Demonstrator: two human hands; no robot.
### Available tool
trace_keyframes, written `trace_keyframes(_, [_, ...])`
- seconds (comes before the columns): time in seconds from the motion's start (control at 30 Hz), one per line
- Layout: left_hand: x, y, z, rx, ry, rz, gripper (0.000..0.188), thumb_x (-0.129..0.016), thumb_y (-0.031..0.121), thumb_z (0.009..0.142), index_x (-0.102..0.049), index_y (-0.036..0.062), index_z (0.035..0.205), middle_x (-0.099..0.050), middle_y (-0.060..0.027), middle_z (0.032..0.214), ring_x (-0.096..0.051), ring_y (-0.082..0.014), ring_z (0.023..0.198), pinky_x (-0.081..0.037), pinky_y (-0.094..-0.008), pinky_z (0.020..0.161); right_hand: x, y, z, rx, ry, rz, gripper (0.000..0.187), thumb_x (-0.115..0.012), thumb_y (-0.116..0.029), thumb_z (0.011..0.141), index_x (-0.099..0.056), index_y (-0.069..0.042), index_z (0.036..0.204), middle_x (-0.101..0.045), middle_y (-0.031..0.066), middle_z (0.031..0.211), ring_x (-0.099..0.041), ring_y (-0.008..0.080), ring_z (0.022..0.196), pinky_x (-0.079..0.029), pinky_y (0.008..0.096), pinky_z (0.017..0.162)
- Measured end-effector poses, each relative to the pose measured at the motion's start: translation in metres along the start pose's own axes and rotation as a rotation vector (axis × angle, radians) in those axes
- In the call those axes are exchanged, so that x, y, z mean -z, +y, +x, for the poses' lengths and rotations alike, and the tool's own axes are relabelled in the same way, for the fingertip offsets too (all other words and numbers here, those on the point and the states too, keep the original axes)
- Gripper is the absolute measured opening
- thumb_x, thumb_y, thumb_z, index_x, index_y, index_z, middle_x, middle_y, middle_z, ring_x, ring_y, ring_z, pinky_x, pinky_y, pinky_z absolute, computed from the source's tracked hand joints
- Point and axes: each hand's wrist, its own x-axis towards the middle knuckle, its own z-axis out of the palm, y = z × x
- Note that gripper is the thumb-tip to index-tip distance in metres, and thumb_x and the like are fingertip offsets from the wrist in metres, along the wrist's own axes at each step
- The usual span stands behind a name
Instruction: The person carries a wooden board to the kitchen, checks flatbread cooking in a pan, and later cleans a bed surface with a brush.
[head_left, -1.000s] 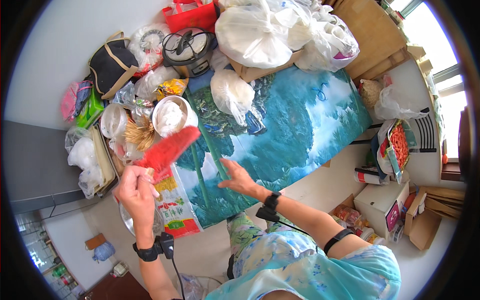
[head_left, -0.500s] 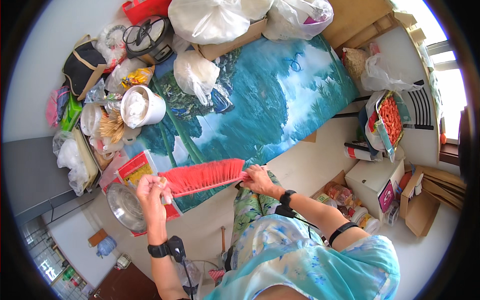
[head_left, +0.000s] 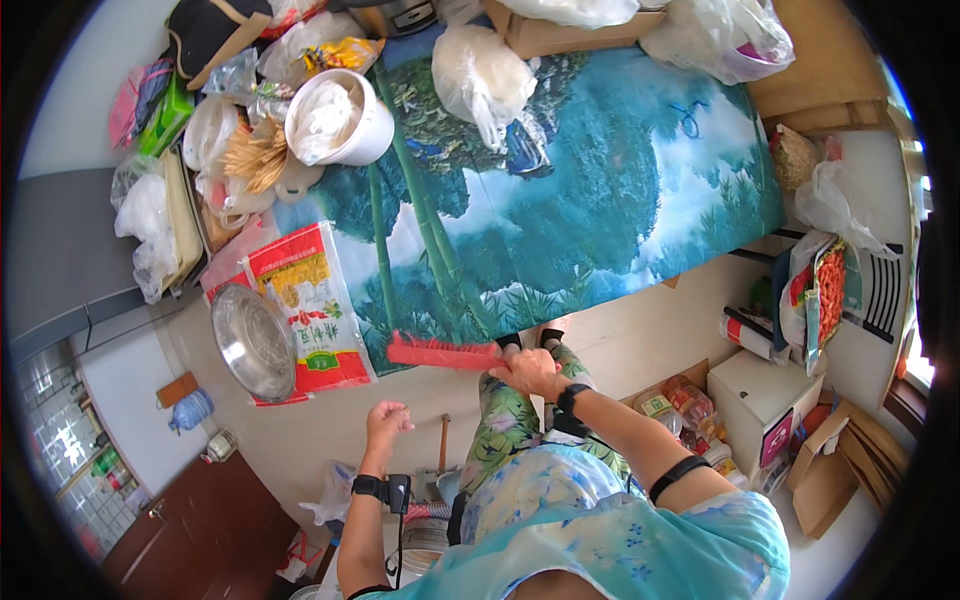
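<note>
A red bristle brush (head_left: pixel 443 353) is in my right hand (head_left: pixel 530 371), whose fingers wrap round its handle end. The brush lies level over the near edge of the table, its bristles smeared by motion. Lower and to the left, my left hand (head_left: pixel 388 421) is apart from the brush, with its fingers curled in. Whether anything small is between those fingers is hidden. A red plastic bag (head_left: pixel 325 325) lies flat at the table's near left corner, and a steel basin (head_left: pixel 253 343) sits on it.
A landscape-printed cloth (head_left: pixel 570 220) covers the table. White bucket (head_left: pixel 372 125), wooden sticks (head_left: pixel 255 155) and bags crowd its left end; a knotted white bag (head_left: pixel 485 80) sits farther back. A white cabinet (head_left: pixel 755 385) and cardboard box (head_left: pixel 825 480) stand at right, a brown door (head_left: pixel 205 530) lower left.
My left hand has let go of the brush and dropped down and away. The brush, still in my right hand, has turned and moved lower in the room. The view has shifted.
</note>
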Motion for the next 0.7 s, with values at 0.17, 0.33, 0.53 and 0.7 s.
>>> trace_keyframes(0.17, [0.008,-0.037,-0.008,0.053,0.001,0.017,0.010,-0.058,0.004,0.079,-0.055,0.0005,0.088,-0.059,-0.0063,0.074,-0.057,-0.0137,0.057,-0.053,-0.0290,0.056,0.031,0.015,0.065,-0.212,-0.012,-0.014,0.057,-0.038,-0.057,0.085,-0.068,-0.009,0.092,-0.066,0.0153,0.089,-0.064,0.0307,0.087,-0.050,0.0397,0.076])
trace_keyframes(0.33, [-0.002,-0.042,0.002,-0.010,0.031,-0.012,0.010,-0.059,0.003,0.079,-0.055,-0.0007,0.086,-0.059,-0.0069,0.075,-0.059,-0.0135,0.059,-0.053,-0.0276,0.054,0.091,0.085,0.075,-0.493,0.154,0.207,0.057,-0.042,-0.059,0.081,-0.067,-0.009,0.091,-0.065,0.0185,0.092,-0.061,0.0344,0.092,-0.048,0.0403,0.080])
trace_keyframes(0.53, [-0.049,0.027,0.035,-0.218,0.114,0.094,0.011,-0.061,0.001,0.076,-0.056,-0.0018,0.086,-0.059,-0.0057,0.076,-0.057,-0.0108,0.060,-0.051,-0.0254,0.052,0.126,0.124,0.025,-0.527,0.369,0.346,0.056,-0.043,-0.054,0.081,-0.064,-0.003,0.078,-0.062,0.0229,0.080,-0.059,0.0400,0.082,-0.045,0.0445,0.073])
trace_keyframes(0.7, [-0.123,0.119,0.077,-0.393,0.114,0.083,0.020,-0.059,0.006,0.079,-0.055,-0.0014,0.097,-0.059,-0.0074,0.085,-0.058,-0.0122,0.063,-0.050,-0.0249,0.059,0.136,0.181,-0.030,-0.548,0.277,0.381,0.057,-0.043,-0.057,0.081,-0.064,-0.004,0.079,-0.062,0.0227,0.078,-0.059,0.0399,0.082,-0.045,0.0447,0.072])
